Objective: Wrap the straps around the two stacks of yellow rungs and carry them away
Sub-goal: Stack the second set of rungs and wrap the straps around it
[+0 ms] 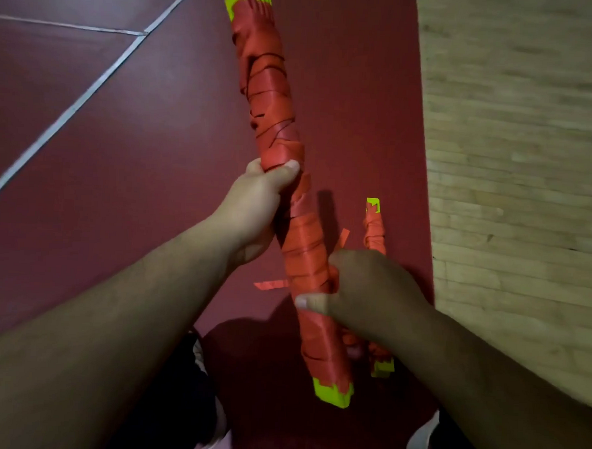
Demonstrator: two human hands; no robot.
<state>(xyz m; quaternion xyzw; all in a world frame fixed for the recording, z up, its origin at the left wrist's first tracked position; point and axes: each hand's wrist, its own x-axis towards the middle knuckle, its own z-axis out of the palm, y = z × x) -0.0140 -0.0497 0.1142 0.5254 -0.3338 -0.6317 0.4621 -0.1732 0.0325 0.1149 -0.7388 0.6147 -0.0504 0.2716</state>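
From the head camera, both hands hold up one long stack of yellow rungs (293, 145), tilted, with its far end up high and its near end low. Red straps (277, 96) go round and round it, so only the yellow tips (333, 394) stick out at each end. The left hand (254, 205) grips the middle, its fingers (256, 167) curled tight round it. The right hand (366, 290) grips lower down, thumb on top. A loose strap end (271, 285) pokes out to the side. The second wrapped stack (375, 228) is just beside the right hand, partly hidden behind it, close to the edge where the dark red floor (120, 153) meets the wooden floor (514, 150). White lines (89, 90) cross the wide red floor on the left. A white shoe (420, 443) shows at the bottom.
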